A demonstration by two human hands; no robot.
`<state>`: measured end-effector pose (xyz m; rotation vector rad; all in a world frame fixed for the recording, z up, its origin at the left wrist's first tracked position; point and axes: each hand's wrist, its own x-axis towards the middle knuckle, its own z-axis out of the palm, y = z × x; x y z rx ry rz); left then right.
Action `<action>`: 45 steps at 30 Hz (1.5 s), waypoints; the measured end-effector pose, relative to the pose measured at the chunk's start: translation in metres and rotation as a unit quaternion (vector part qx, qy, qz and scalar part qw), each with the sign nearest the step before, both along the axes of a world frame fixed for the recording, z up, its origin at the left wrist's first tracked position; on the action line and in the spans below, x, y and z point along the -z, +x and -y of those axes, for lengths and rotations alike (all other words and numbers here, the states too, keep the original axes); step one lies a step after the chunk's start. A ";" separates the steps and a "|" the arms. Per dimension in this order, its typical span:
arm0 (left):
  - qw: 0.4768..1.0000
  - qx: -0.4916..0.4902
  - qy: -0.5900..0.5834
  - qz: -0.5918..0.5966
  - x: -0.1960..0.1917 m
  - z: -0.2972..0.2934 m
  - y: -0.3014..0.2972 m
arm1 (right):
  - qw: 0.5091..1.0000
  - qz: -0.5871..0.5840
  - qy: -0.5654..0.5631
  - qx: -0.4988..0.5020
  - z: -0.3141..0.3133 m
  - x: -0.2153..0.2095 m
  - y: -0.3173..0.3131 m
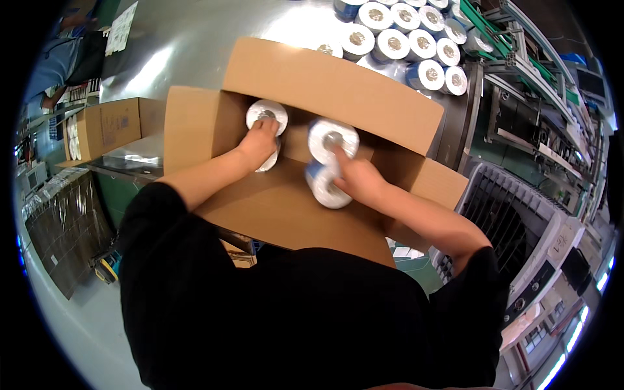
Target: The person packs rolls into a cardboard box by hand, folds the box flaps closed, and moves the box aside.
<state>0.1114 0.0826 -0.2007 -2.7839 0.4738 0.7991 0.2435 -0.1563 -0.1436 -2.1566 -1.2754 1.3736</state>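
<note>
A large open cardboard box (279, 195) lies in front of me with its flaps folded out. At its left end, my left hand (259, 144) has its fingers in the core of a wrapped white roll (276, 112); a second roll (269, 161) shows partly below, mostly covered by that hand. Over the right part of the box, my right hand (361, 179) grips two white rolls with blue sides. One finger is in the core of the upper roll (322, 140), and the thumb is at the core of the lower roll (328, 194). The two rolls touch each other.
Several similar rolls (392, 44) stand upright on the metal table (195, 39) beyond the box. Another open box (112, 127) with rolls is at the left, near another person (52, 62). A grey fan unit (520, 221) and a green-belted conveyor (513, 45) stand at right.
</note>
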 end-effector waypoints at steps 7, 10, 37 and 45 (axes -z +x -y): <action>0.948 -0.123 -0.019 -0.294 0.006 -0.007 0.016 | 0.992 -0.111 -0.023 0.053 -0.086 0.136 -0.070; 0.857 -0.169 -0.386 -0.296 -0.099 -0.006 0.090 | 0.984 -0.090 -0.130 -0.080 -0.080 0.116 -0.075; 0.949 -0.194 -0.233 0.088 0.047 -0.072 0.247 | 0.791 0.268 -0.017 0.550 0.106 0.192 0.264; 0.795 -0.379 -0.409 0.240 -0.143 -0.150 0.173 | 0.783 0.071 0.156 0.598 0.152 0.102 0.235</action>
